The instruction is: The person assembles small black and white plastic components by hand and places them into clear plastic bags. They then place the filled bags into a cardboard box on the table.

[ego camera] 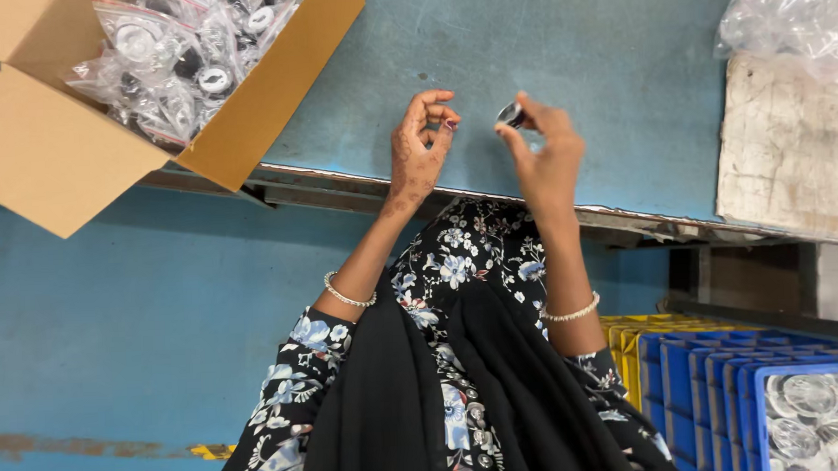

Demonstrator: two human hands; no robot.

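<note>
Small dark round part (510, 114) pinched lightly in right hand (548, 157) fingertips; left hand (418, 147) loosely curled, empty; likely to slip onto blue table (542, 45)

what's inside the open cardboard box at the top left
The cardboard box holds a heap of small clear plastic bags, each with round black-and-white parts. Whatever lies beneath the top bags is covered.
</note>
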